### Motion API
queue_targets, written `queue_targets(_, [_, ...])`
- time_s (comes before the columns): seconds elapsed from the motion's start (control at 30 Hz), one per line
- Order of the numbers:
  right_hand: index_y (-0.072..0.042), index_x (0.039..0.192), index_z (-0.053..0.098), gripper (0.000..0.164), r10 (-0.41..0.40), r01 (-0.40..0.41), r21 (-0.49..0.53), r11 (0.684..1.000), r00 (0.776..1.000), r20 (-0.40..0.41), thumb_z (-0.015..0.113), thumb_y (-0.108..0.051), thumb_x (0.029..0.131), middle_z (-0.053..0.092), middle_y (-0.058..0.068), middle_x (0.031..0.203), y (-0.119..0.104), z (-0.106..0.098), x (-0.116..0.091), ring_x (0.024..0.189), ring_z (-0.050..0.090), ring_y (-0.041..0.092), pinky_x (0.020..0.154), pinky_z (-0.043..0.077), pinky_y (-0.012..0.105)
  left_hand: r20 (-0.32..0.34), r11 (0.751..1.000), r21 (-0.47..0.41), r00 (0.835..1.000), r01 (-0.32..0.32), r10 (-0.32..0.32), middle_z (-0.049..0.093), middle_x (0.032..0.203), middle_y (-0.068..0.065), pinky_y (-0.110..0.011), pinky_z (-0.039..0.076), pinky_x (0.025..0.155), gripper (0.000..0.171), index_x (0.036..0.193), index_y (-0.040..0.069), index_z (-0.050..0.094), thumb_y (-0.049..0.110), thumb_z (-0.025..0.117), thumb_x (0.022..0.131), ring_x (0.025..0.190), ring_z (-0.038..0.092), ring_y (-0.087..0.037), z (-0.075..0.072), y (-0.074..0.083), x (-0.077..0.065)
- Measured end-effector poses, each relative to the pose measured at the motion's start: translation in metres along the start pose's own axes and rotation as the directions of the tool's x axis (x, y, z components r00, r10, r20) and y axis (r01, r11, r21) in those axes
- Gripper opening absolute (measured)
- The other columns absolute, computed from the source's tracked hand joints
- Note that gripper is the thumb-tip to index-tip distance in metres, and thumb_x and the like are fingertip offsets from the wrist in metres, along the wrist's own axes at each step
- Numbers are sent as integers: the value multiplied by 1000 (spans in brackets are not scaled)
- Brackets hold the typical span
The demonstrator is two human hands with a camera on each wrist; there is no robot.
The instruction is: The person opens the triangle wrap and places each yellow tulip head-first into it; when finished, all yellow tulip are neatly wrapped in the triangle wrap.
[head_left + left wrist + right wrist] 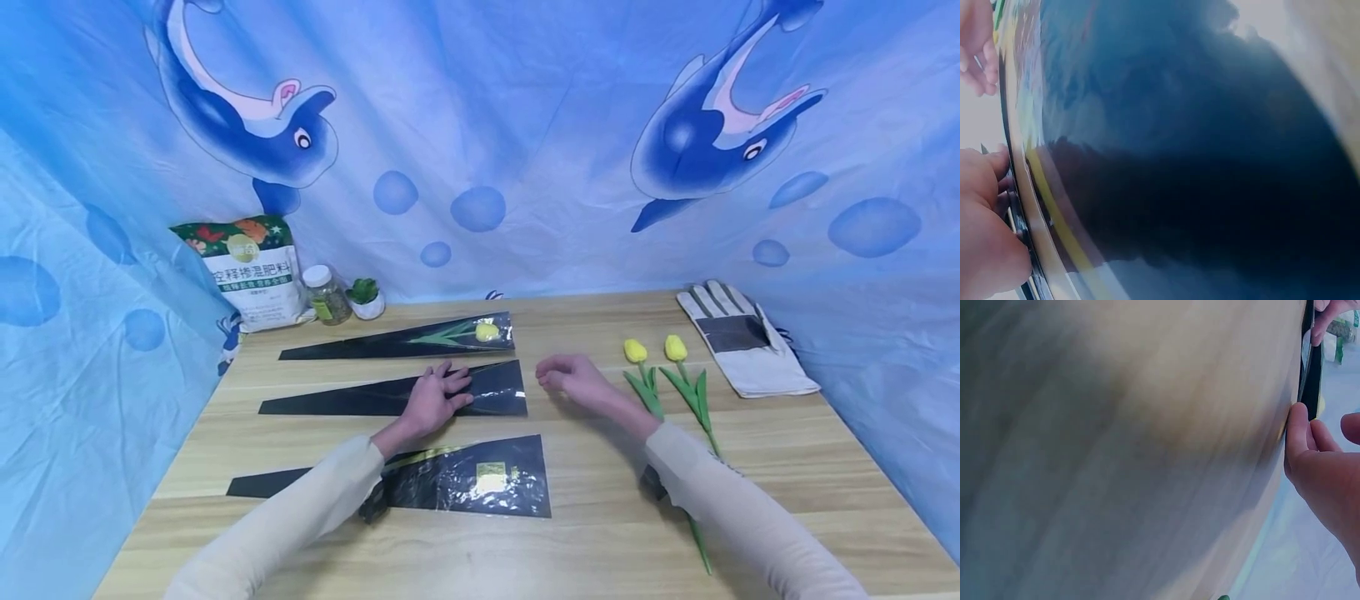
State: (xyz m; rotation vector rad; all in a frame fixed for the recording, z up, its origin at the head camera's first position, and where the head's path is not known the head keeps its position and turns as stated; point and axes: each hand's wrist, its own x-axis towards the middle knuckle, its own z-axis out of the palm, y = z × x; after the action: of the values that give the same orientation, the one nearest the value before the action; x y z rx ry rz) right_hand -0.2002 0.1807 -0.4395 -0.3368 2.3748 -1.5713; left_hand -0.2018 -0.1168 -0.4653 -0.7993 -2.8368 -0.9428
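Note:
In the head view my left hand (435,402) rests on the middle black tapered flower sleeve (345,398), fingers spread over its wider part. My right hand (576,379) is just past that sleeve's wide right end, fingers loosely bent and holding nothing; the right wrist view shows its fingers (1299,428) low over the wood. Farther back lies a black sleeve (360,342) with a yellow tulip (487,332) inside. Nearest to me, another black sleeve (450,483) with a gold label is partly hidden by my left forearm.
Two yellow artificial tulips (676,347) lie right of my right hand, partly under that forearm. White work gloves (750,350) are at the back right. A fertilizer bag (262,279), a lidded jar (327,298) and a small potted plant (366,298) stand at the back left.

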Motion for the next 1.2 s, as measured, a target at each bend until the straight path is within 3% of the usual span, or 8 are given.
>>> queue_targets(0.63, [15, 130, 53, 35, 17, -14, 78, 997, 999, -31, 52, 0, 98, 65, 26, 118, -4, 7, 0, 107, 65, 35, 96, 52, 38, -105, 996, -92, 994, 0, -10, 64, 127, -17, -62, 23, 113, 28, 115, -3, 73, 8, 75, 89, 136, 41, -44, 5, 1, -2])
queue_targets(0.97, [16, 137, 44, 41, 21, -17, 158, 987, 999, -25, 53, 3, 99, 63, 30, 118, -5, 14, 4, 107, 64, 38, 92, 54, 37, -228, 986, -154, 974, -57, 21, 69, 118, -17, -62, 26, 111, 25, 110, -3, 75, 5, 77, 87, 126, 53, -41, 7, -1, -3])
queue_targets(1.1, [17, 137, 42, 44, 34, -26, 205, 978, 999, -35, 55, 6, 97, 62, 31, 118, -8, 20, 7, 106, 65, 38, 89, 55, 37, -258, 984, -160, 965, -84, 41, 69, 118, -17, -63, 28, 110, 24, 109, -2, 76, 4, 77, 87, 124, 55, -42, 7, -1, -4])
queue_targets(1.2, [15, 138, 42, 47, 47, -36, 184, 982, 997, -54, 58, 6, 95, 63, 29, 119, -11, 26, 8, 106, 65, 37, 89, 56, 36, -270, 980, -171, 962, -99, 50, 70, 118, -17, -64, 29, 109, 23, 109, -2, 76, 4, 77, 87, 124, 55, -42, 7, -2, -4])
